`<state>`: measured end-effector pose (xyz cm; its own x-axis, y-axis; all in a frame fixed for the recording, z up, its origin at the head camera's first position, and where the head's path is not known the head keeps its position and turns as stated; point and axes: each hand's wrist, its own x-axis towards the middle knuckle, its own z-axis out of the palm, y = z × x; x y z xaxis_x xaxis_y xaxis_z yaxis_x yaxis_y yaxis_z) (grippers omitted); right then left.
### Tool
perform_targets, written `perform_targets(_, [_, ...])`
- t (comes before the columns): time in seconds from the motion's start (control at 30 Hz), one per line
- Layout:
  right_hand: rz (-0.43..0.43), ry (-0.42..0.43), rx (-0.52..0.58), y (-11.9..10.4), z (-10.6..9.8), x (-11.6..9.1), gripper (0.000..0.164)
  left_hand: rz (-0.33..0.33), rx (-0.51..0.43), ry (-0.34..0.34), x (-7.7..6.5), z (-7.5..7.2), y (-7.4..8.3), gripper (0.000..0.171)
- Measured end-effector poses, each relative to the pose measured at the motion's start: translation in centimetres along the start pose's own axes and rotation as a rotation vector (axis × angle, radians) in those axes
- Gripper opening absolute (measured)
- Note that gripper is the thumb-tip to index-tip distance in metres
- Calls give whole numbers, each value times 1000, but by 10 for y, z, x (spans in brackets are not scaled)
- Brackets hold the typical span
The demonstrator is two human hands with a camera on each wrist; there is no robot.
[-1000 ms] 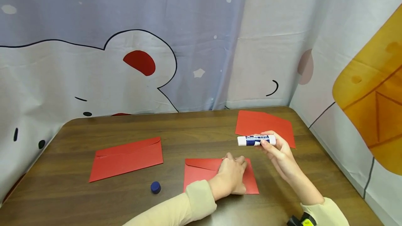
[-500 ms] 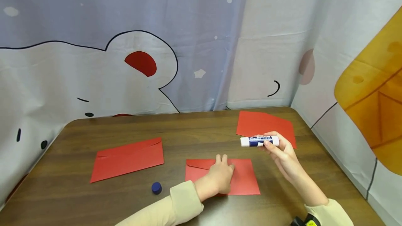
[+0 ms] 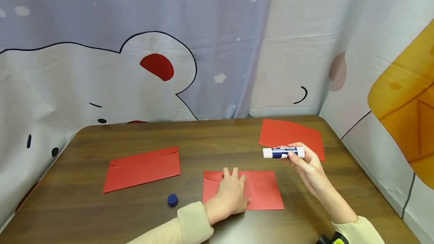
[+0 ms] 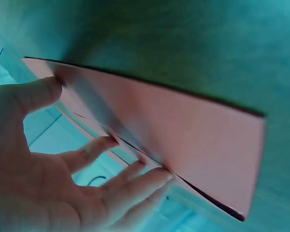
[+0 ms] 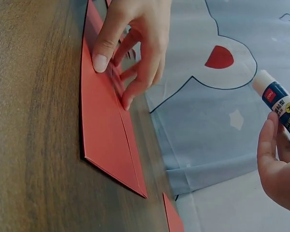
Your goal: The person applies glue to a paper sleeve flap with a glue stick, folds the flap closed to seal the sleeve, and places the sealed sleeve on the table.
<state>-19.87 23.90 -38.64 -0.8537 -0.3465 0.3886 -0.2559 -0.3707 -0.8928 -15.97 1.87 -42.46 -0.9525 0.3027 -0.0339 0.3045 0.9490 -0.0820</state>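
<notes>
Head view looks down; closer wrist views apparently share one envelope (image 3: pixel 260 190)

I count three flat red pieces of paper on one wooden table (image 3: pixel 81 214). Taking the middle envelope (image 3: pixel 261 191) as the landmark, a second, the left envelope (image 3: pixel 144 169), lies to its left, and a third, the far red piece (image 3: pixel 293 136), lies beyond it to the right. There is one glue stick (image 3: pixel 283 152), above and right of the middle envelope, and one blue cap (image 3: pixel 173 200), to its left. I see two hands: the left hand (image 3: pixel 231 194) on that envelope, the right hand (image 3: pixel 312 171) to its right. Two pale sleeves show, the left sleeve (image 3: pixel 194 221) and the right sleeve (image 3: pixel 361 232), on either side of it.
</notes>
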Motion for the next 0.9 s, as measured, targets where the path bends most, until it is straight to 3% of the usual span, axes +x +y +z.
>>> perform_targets(0.17, [6,2,2,1,0,0,28,-116,110,-39,-10,3,2,67])
perform_targets(0.27, [2,8,8,0,0,0,28,-147,174,-76,-14,2,7,68])
perform_targets(0.5, [-5,4,16,0,-2,-1,29,-141,170,-101,-14,0,7,68])
perform_targets(0.73, [-10,-4,23,1,-3,-1,31,-174,204,-94,-12,-3,3,96])
perform_targets(0.9, [-22,-11,22,0,-3,0,30,-205,255,-97,-14,-2,4,90])
